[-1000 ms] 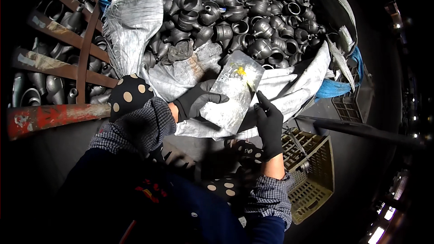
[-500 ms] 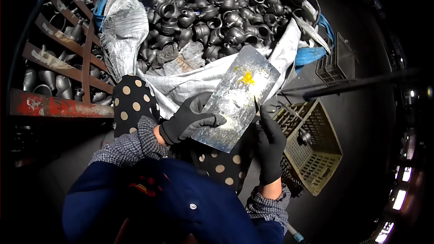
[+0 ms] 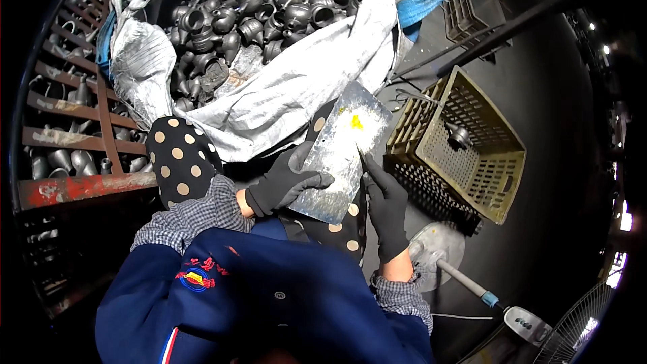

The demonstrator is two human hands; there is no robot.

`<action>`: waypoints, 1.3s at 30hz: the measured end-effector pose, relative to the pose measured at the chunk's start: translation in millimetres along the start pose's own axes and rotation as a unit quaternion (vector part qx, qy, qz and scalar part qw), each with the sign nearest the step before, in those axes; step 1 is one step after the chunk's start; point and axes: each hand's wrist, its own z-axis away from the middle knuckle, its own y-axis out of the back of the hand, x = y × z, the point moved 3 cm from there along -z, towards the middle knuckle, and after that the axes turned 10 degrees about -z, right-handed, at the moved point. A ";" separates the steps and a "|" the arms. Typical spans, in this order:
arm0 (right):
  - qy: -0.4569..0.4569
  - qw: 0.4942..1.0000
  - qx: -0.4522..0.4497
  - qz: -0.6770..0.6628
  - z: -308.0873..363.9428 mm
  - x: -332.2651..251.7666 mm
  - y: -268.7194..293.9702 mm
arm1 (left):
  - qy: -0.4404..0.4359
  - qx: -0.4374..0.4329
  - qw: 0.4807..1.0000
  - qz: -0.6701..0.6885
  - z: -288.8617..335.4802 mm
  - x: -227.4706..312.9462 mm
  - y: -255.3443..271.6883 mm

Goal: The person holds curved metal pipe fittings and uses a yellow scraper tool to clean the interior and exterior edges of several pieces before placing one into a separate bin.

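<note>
My left hand (image 3: 280, 183), in a dark grey glove, grips a flat rectangular metal plate (image 3: 331, 170) by its near left edge, thumb on top. The plate lies tilted over my lap, its face smeared whitish and scuffed. A small dab of yellow paste (image 3: 356, 121) sits toward its far end. My right hand (image 3: 389, 212), gloved alike, is closed around a thin dark pointed tool (image 3: 360, 151); its tip is over the plate's right side, below the yellow dab. Whether the tip touches the plate I cannot tell, and its handle is hidden in my fingers.
Ahead stands a big white woven sack (image 3: 263, 114) full of dark metal fittings (image 3: 269, 7). A rusty metal rack (image 3: 101, 189) with more fittings is at left. To the right are a yellowish plastic crate (image 3: 502, 182) holding one metal part, a farther crate (image 3: 465, 10) and a fan (image 3: 579, 327).
The view has shifted, showing more of the crate and fan on the right. Both hands keep their hold; the tool's tip remains over the plate.
</note>
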 end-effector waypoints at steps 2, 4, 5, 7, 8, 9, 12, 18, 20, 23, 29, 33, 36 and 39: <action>0.012 0.999 0.018 0.029 -6.9 6.2 4.0 | 0.004 -0.029 1.000 0.006 -6.3 -17.3 4.4; 0.021 0.999 0.036 -0.002 -20.8 14.4 11.2 | -0.009 -0.033 0.999 0.027 -11.3 -20.0 1.1; 0.035 0.998 0.041 -0.025 -24.4 19.8 15.4 | -0.016 -0.035 0.999 0.038 -13.4 -20.4 -0.4; -0.017 0.998 0.039 -0.054 -26.5 19.0 20.8 | -0.019 -0.027 0.999 0.010 -12.3 -22.6 0.9; -0.043 0.996 0.038 -0.068 -26.7 19.0 21.4 | -0.020 -0.022 1.000 -0.004 -11.3 -24.1 1.6; -0.014 0.999 0.041 -0.025 -21.5 15.5 21.0 | -0.037 -0.017 0.998 -0.053 -12.3 -23.7 1.5; 0.022 0.999 0.045 0.019 3.9 14.5 3.6 | -0.055 -0.005 0.987 -0.154 -10.9 -27.8 7.7; 0.053 0.997 0.060 0.006 -6.9 10.0 15.9 | -0.001 0.003 0.999 0.038 -14.2 -29.6 -1.6; 0.032 0.998 0.045 0.021 -5.7 9.9 15.7 | 0.023 -0.002 1.000 0.019 -13.2 -24.5 -2.5; 0.038 0.998 0.050 0.026 -2.7 13.9 15.3 | 0.013 -0.018 0.999 -0.031 -15.2 -13.9 -6.3; -0.019 0.997 0.048 -0.052 -8.5 19.7 14.5 | -0.065 0.032 0.987 -0.140 -17.2 -36.9 3.3; -0.046 0.997 0.037 -0.049 -7.1 13.0 14.9 | -0.095 0.039 0.977 -0.184 -18.8 -32.1 3.7; -0.070 0.991 0.053 -0.101 -16.5 12.4 21.5 | -0.026 -0.018 0.996 -0.086 -18.2 -24.9 -2.5; -0.072 0.994 0.010 -0.081 -0.1 8.3 17.2 | -0.038 -0.036 0.991 -0.121 -12.4 -21.4 -1.9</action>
